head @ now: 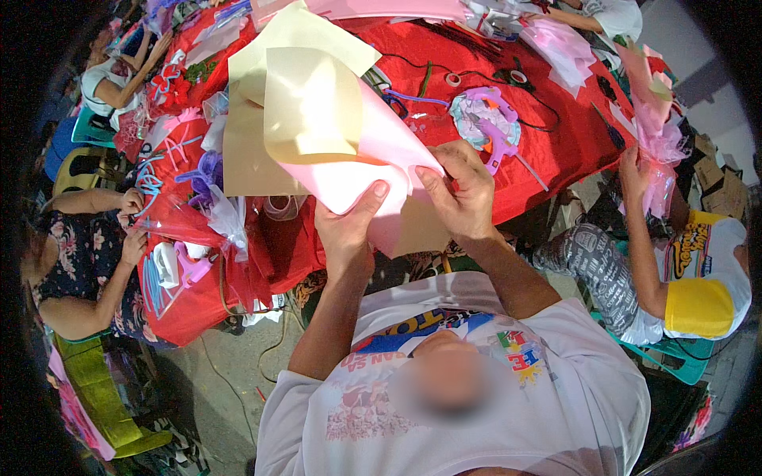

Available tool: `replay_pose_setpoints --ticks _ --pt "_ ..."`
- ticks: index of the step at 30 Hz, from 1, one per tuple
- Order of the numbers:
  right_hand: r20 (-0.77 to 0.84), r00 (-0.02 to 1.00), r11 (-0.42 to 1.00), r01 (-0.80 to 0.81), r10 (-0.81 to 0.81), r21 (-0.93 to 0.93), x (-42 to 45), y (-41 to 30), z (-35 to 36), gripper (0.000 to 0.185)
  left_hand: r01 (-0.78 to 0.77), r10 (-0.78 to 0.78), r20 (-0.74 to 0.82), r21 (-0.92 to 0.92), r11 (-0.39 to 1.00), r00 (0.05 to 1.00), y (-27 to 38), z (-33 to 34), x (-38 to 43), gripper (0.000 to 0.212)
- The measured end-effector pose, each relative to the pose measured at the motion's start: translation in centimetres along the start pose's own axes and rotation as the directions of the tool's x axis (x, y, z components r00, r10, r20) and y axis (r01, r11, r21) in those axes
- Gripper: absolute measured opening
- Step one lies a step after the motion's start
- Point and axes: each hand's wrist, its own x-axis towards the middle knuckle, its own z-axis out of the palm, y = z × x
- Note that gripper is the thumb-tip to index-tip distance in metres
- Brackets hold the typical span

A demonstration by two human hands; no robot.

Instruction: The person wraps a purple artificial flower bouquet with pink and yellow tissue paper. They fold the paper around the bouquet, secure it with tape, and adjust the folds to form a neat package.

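Observation:
Between both hands is a wrapping-paper cone, its sheet pink (333,185) outside and pale cream (312,101) inside. My left hand (348,232) grips the cone's lower left, thumb laid over the pink face. With thumb and fingers, my right hand (461,193) pinches gathered pink paper at the right edge. Larger cream sheets (247,154) spread behind the cone, over the red-covered table (417,47). The cone's wide mouth faces up and left. Some fingers are hidden behind the paper.
Purple glue guns (497,140) rest on the table beyond my right hand; another glue gun (193,265) lies at left. Tape rolls (453,80), a cord (547,128) and purple pipe cleaners (205,172) lie about. People sit left and right; one holds a pink wrapped bouquet (655,131).

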Motion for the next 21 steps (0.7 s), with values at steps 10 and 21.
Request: replay_pose_setpoints --ticks 10,21 --pt "0.02 0.995 0.99 -0.095 0.093 0.102 0.0 -0.2 0.0 0.05 -0.027 0.027 -0.023 0.015 1.0 0.999 -0.3 -0.4 0.2 0.026" --pt "0.234 0.92 0.781 -0.39 0.313 0.488 1.0 -0.1 -0.9 0.053 -0.126 0.114 0.064 0.242 0.962 0.991 -0.6 -0.2 -1.2 0.02"
